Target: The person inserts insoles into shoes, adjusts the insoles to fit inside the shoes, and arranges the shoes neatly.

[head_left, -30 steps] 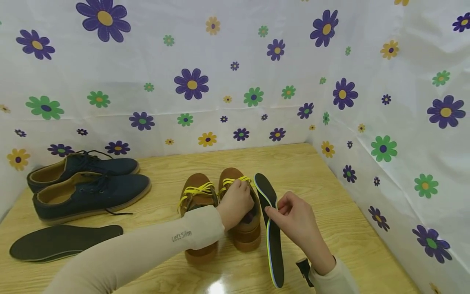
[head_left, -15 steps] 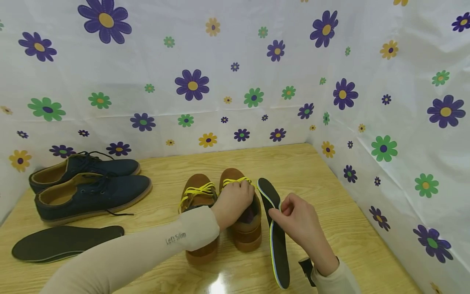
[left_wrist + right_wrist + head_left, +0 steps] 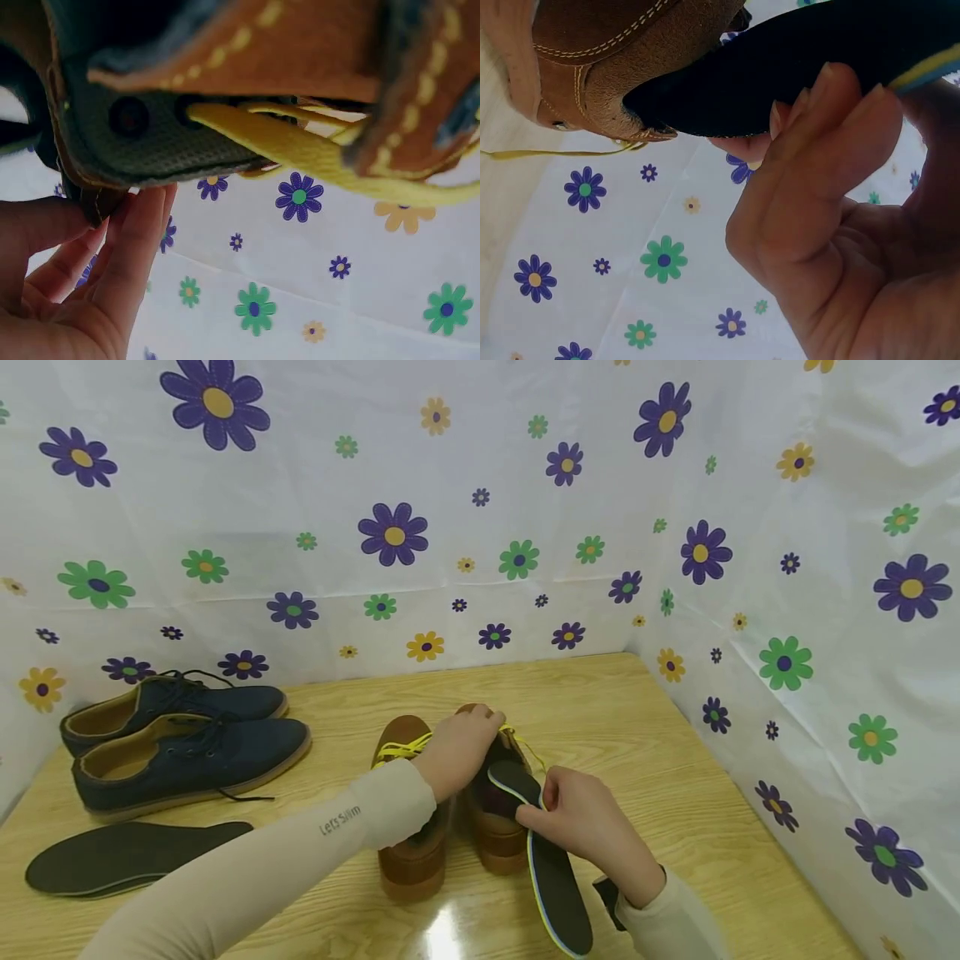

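Sliding the black insole [image 3: 558,885] in at a low angle seems best, I think, as the right hand [image 3: 588,814], with grip closed on its middle, has the far end at the opening of the brown shoe [image 3: 501,850], whose leather flap [image 3: 99,204] the left hand [image 3: 461,752] pinches.

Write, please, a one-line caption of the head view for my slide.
Right grip holds a black insole at the opening of a brown shoe; navy shoes stand to the left.

Both sleeves [image 3: 255,868] are cream, the left printed with small dark lettering [image 3: 341,821].
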A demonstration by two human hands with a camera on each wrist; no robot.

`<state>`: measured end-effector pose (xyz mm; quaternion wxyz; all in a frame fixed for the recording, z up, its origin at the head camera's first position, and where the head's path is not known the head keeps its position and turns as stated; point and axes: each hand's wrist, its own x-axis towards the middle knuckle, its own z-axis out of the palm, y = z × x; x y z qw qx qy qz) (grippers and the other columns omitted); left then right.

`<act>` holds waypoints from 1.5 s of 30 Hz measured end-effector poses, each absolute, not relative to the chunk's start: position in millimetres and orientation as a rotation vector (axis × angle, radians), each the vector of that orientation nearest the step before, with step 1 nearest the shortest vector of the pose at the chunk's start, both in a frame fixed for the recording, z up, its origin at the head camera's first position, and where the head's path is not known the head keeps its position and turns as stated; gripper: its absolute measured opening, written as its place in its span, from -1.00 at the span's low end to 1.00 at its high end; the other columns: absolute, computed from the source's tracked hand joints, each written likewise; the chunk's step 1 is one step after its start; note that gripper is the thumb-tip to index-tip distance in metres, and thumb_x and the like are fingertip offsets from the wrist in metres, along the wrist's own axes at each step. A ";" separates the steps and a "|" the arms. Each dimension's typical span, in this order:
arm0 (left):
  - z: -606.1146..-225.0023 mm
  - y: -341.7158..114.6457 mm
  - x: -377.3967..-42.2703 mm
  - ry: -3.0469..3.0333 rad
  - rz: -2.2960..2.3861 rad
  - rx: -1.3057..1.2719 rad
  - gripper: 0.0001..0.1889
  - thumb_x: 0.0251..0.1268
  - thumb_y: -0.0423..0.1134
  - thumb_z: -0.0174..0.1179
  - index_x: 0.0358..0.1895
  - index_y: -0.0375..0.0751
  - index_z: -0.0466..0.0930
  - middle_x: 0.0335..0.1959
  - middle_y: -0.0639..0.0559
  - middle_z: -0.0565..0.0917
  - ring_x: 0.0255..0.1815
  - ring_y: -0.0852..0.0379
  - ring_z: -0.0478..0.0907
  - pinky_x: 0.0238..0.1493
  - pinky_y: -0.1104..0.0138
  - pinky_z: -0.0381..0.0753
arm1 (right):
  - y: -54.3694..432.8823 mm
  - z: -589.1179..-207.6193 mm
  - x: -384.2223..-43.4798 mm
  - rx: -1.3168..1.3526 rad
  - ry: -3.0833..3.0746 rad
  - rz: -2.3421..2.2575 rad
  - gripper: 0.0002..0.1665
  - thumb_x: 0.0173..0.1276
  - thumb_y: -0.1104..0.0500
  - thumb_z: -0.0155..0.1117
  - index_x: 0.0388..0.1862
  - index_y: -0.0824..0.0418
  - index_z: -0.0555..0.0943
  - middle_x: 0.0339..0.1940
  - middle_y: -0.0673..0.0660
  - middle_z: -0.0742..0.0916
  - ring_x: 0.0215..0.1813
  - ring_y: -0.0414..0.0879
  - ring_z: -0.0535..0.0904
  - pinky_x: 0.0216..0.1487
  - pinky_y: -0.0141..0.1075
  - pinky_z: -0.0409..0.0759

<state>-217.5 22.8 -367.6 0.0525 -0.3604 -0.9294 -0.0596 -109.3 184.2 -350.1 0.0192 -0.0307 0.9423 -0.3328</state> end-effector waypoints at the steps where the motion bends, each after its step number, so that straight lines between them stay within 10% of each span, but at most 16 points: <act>1: -366.2 22.9 -218.6 -2.836 -0.206 -1.093 -0.78 0.42 -0.44 0.04 0.06 -0.26 0.49 -0.09 -0.21 0.56 -0.26 -0.06 0.62 -0.26 0.20 0.66 | 182.5 -350.0 -111.5 -0.109 2.931 -1.018 -0.71 0.04 0.11 0.30 -0.65 0.15 0.38 -0.75 -0.02 0.40 -0.69 -0.16 0.27 -0.58 -0.31 0.24; 45: -358.2 21.8 -223.8 -2.898 -0.232 -1.136 -0.81 0.42 -0.41 0.05 0.02 -0.22 0.52 -0.16 -0.14 0.57 -0.25 -0.05 0.60 -0.24 0.14 0.63 | 139.0 -364.3 -159.9 -0.162 3.169 -0.628 -0.71 0.07 0.11 0.47 -0.55 0.27 0.56 -0.60 0.10 0.59 -0.59 -0.08 0.48 -0.61 -0.26 0.43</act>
